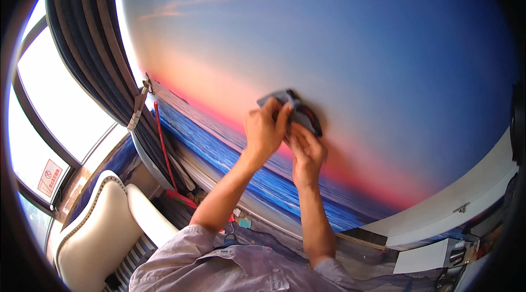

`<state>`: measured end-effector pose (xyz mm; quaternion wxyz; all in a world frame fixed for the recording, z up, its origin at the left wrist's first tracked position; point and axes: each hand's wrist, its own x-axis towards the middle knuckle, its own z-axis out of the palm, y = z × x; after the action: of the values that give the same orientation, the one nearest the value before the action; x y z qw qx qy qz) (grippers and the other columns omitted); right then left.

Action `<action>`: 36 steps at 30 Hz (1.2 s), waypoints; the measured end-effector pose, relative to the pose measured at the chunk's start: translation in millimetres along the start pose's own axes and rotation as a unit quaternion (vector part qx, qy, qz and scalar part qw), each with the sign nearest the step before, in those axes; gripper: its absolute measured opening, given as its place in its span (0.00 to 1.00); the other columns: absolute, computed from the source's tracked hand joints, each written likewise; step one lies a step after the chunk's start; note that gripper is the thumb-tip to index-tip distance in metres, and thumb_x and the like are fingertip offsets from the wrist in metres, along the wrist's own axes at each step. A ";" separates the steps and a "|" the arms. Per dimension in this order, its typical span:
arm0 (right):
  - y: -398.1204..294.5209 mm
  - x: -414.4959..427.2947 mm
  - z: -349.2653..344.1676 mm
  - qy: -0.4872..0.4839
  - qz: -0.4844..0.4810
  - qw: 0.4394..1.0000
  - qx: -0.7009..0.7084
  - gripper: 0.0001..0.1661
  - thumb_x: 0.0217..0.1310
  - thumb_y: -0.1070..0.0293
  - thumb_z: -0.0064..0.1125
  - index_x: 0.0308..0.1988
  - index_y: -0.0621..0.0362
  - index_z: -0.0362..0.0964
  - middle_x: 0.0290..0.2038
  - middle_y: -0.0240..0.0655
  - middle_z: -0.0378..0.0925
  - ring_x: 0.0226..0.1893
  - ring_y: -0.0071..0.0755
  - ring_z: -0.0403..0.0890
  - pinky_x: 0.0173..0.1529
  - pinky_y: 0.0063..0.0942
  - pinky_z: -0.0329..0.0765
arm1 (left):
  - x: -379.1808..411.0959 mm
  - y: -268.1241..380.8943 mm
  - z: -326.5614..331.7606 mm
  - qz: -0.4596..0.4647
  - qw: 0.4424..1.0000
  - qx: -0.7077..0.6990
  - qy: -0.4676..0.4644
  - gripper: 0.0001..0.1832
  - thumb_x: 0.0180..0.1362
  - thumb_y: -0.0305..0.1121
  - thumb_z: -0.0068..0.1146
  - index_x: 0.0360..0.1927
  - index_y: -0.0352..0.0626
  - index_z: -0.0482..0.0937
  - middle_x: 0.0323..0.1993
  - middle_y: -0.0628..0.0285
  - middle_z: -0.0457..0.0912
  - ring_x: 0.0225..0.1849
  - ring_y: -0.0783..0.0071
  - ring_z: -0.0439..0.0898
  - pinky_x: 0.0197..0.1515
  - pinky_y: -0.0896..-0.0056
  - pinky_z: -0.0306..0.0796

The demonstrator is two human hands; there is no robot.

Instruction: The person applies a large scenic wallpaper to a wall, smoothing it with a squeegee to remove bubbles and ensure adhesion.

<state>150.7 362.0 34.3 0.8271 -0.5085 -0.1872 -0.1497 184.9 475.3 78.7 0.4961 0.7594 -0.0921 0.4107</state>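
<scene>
In front of the wall mural, both my hands are raised and hold a dark grey item [304, 116], apparently fabric, with a black edge and a thin red stripe. Blur hides exactly what it is. My left hand [261, 127] pinches its left part between thumb and bent fingers. Just below and to the right, my right hand [307, 153] grips its lower edge with the fingertips. The sunset-and-sea wall mural [370, 66] fills the background; whether the item touches it, I cannot tell.
At the left, a dark curtain [92, 45] is tied back beside bright windows [61, 94]. A red-handled broom or dustpan [161, 144] leans by it. A cream studded chair [96, 226] stands lower left. Small litter [245, 223] lies along the wall's foot. A white panel [423, 257] is lower right.
</scene>
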 end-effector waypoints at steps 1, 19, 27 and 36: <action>8.1 -10.0 -3.1 0.015 0.008 1.000 -0.020 0.20 0.67 0.79 0.56 0.57 0.75 0.70 0.52 0.50 0.80 0.53 0.42 0.82 0.62 0.41 0.78 | -10.2 -7.1 0.4 0.008 1.000 0.016 -0.009 0.16 0.64 0.41 0.63 0.25 0.43 0.77 0.14 0.55 0.80 0.16 0.55 0.81 0.20 0.59 0.72; 54.7 48.8 108.4 -0.068 0.002 0.997 0.032 0.25 0.69 0.81 0.55 0.63 0.73 0.66 0.59 0.50 0.77 0.60 0.38 0.78 0.65 0.35 0.74 | 87.0 -65.0 -71.3 0.075 0.992 0.054 0.086 0.17 0.62 0.42 0.67 0.23 0.45 0.77 0.12 0.58 0.77 0.15 0.55 0.79 0.19 0.60 0.70; 134.4 -6.7 88.8 0.000 0.057 0.998 -0.013 0.23 0.68 0.82 0.55 0.61 0.73 0.68 0.58 0.49 0.77 0.60 0.37 0.78 0.64 0.33 0.74 | 10.2 -141.6 -78.6 -0.041 0.997 0.067 -0.006 0.16 0.66 0.40 0.61 0.26 0.43 0.75 0.16 0.53 0.78 0.20 0.47 0.79 0.23 0.52 0.69; 105.8 36.5 125.5 0.012 -0.053 0.998 0.029 0.22 0.68 0.80 0.53 0.60 0.74 0.67 0.55 0.48 0.79 0.57 0.35 0.78 0.62 0.31 0.74 | 76.9 -100.9 -89.2 0.081 0.994 0.065 0.015 0.15 0.63 0.39 0.64 0.26 0.42 0.77 0.15 0.53 0.77 0.17 0.52 0.79 0.22 0.59 0.70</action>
<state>209.6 518.8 20.0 0.8348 -0.4714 -0.2080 -0.1940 242.3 619.4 80.5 0.4119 0.7741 -0.1187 0.4659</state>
